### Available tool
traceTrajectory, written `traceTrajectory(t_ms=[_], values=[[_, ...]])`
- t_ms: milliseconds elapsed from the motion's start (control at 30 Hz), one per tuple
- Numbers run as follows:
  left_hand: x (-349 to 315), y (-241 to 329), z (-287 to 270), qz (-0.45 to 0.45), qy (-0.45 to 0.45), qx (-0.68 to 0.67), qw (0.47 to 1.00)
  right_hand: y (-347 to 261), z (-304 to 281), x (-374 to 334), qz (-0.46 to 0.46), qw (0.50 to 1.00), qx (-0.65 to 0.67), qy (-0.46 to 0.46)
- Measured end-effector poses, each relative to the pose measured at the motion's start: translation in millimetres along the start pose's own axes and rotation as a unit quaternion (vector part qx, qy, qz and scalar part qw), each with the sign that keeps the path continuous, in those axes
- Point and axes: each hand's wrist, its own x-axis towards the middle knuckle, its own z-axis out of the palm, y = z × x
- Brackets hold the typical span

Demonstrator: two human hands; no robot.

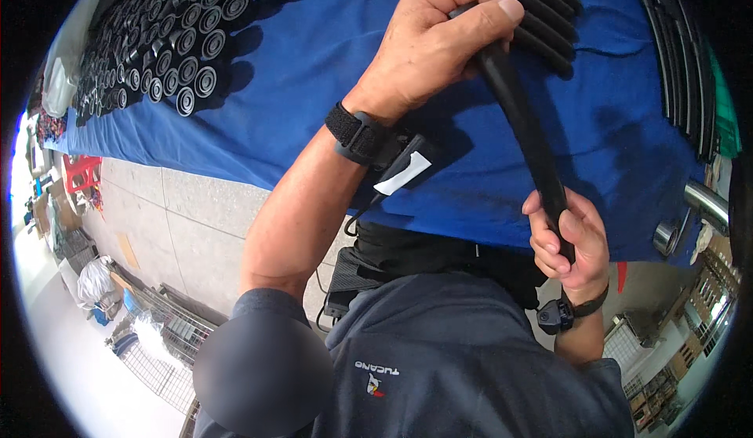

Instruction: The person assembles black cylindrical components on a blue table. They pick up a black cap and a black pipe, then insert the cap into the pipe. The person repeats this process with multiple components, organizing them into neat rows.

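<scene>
Between the fingers (pixel 547 243) of left hand (pixel 423 50) and right hand (pixel 582 242), both clamped on it, runs a black tube (pixel 524 118); two-handed handling seems the step, next needing steady grip.

Dozens of round black caps (pixel 186 42), two groups of black tubes (pixel 545 26), one held tube (pixel 522 116), two wrist straps (pixel 343 127)
</scene>
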Motion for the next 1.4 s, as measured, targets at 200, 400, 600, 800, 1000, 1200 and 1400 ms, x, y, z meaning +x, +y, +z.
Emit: traceTrajectory(t_ms=[200,400,600,800,1000,1200,1400], values=[[8,-10,-1,0.071,0.022,0.06,0.995,8,7,17,-0.266,0.723,-0.608,0.191],[-1,-6,-2,0.051,0.026,0.053,0.997,-15,7,-2,0.041,0.994,-0.072,0.069],[2,-9,-1,0.079,0.035,0.077,0.993,6,-3,15,-0.289,0.678,-0.659,0.15],[1,-7,-1,0.068,0.02,0.035,0.997,1,13,1,-0.075,0.925,-0.341,0.147],[1,-7,-1,0.071,0.029,0.036,0.996,-13,16,-2,0.008,0.976,-0.183,0.116],[3,-7,1,0.068,0.044,0.054,0.995,4,4,14,-0.252,0.758,-0.576,0.176],[-1,-4,-2,0.055,0.02,0.004,0.998,-14,8,-2,0.051,0.998,0.013,0.031]])
